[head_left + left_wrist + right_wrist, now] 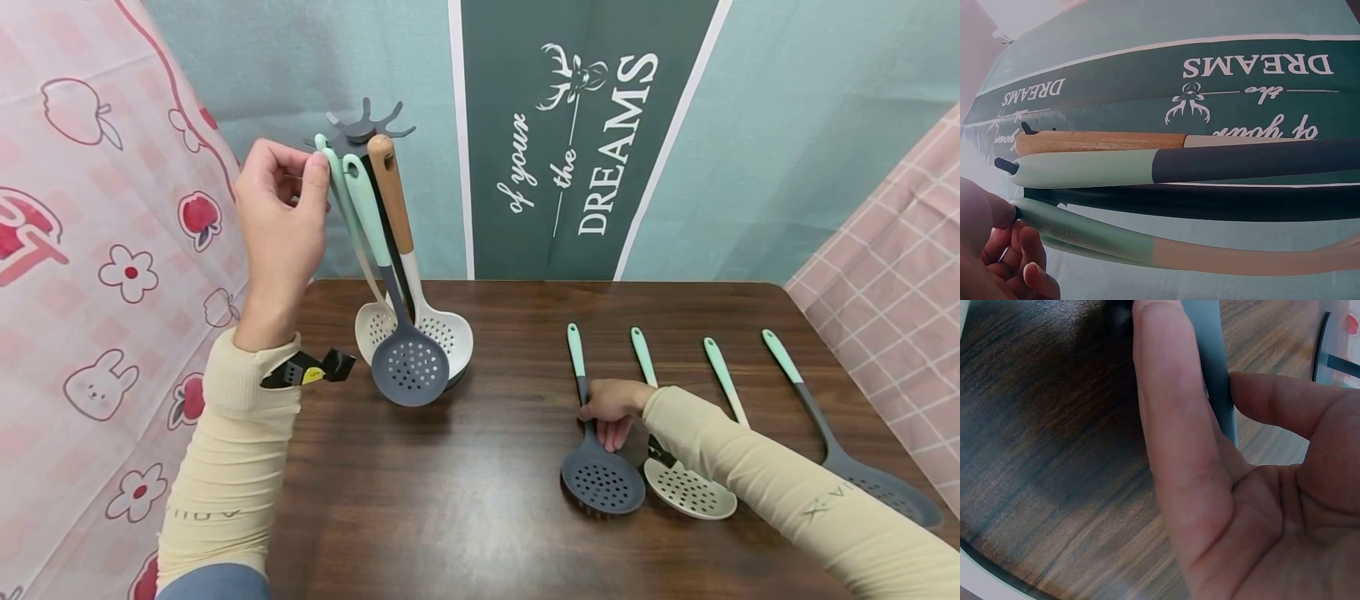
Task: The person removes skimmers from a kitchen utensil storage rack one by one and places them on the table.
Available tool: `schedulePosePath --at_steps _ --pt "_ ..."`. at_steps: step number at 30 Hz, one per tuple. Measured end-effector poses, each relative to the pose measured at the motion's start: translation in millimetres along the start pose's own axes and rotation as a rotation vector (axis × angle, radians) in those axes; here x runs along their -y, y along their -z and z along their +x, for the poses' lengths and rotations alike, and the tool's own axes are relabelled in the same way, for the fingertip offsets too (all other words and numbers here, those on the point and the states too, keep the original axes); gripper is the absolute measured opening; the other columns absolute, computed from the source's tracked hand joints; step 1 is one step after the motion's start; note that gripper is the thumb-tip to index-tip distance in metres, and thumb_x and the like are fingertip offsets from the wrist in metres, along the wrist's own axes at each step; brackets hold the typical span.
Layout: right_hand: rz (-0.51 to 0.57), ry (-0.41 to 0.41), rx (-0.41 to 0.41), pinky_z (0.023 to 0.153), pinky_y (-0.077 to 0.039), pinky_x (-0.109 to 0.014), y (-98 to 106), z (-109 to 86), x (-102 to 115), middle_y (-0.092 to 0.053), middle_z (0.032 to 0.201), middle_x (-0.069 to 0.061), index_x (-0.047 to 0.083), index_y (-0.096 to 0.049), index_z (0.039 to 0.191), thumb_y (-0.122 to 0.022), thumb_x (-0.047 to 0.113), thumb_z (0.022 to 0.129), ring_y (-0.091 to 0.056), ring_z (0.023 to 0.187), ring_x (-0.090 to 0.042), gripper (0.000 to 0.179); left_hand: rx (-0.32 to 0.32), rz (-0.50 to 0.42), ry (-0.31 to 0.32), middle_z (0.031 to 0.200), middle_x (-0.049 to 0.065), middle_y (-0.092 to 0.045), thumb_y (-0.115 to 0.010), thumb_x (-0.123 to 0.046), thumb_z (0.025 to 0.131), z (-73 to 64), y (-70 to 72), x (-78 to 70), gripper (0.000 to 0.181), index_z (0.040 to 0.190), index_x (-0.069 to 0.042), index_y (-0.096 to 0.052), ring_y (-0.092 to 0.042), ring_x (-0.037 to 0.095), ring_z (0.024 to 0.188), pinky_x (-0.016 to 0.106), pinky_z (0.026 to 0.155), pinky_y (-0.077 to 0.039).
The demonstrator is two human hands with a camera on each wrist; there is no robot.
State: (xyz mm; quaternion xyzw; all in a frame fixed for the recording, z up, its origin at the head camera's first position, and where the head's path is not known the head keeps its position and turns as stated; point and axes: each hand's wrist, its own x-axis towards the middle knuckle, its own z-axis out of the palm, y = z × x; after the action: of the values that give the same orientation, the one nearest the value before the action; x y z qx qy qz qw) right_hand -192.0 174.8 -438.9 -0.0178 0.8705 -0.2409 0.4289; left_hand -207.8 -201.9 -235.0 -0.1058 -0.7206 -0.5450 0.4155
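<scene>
At the left, my left hand (288,200) pinches the top of a mint-handled white skimmer (373,327) at a dark rotary utensil stand (362,132). In the left wrist view, the thumb and fingertips meet at that mint handle's (1085,228) end. Beside it hang a mint-handled grey skimmer (410,367) and a wooden-handled white utensil (453,332) with a perforated head. On the table, my right hand (617,404) grips the shaft of another grey skimmer (602,482). The right wrist view has the grey shaft (1213,356) between thumb and fingers.
Right of the right hand lie a white skimmer (690,493), another mint handle (722,367) partly hidden by my forearm, and a grey slotted turner (885,487). They lie on a dark wooden table (465,533). Patterned cloths (375,50) hang behind and at the sides.
</scene>
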Motion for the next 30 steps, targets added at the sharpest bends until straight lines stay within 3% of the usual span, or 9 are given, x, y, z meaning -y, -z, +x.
schedulePosePath --at_steps 9,20,30 --pt "-0.045 -0.004 -0.028 0.054 -0.059 -0.031 -2.5 1.2 0.0 -0.069 0.064 -0.013 -0.007 -0.067 0.075 -0.054 0.016 0.103 -0.067 0.051 -0.015 0.038 0.006 0.006 -0.003 0.08 -0.011 -0.058 -0.064 -0.015 0.101 -0.2 0.3 1.2 0.009 0.093 -0.012 -0.061 -0.056 0.01 0.064 0.023 0.061 -0.043" --pt "-0.161 -0.008 -0.128 0.056 -0.06 -0.032 -2.5 -2.3 3.1 -0.067 0.069 -0.012 -0.001 -0.064 0.078 -0.062 0.021 0.101 -0.069 0.058 -0.018 0.033 0.01 0.009 -0.002 0.08 -0.011 -0.058 -0.063 -0.016 0.101 -0.6 -0.2 -0.3 0.009 0.093 -0.011 -0.062 -0.056 0.01 0.064 0.023 0.062 -0.044" --pt "-0.251 0.059 -0.242 0.05 -0.056 -0.031 10.3 -5.7 5.9 -0.065 0.065 -0.009 0.002 -0.064 0.076 -0.064 0.026 0.1 -0.066 0.054 -0.018 0.035 0.01 0.015 -0.001 0.078 -0.011 -0.058 -0.063 -0.016 0.101 -0.6 0.4 -1.1 0.009 0.092 -0.013 -0.062 -0.056 0.009 0.063 0.023 0.061 -0.043"
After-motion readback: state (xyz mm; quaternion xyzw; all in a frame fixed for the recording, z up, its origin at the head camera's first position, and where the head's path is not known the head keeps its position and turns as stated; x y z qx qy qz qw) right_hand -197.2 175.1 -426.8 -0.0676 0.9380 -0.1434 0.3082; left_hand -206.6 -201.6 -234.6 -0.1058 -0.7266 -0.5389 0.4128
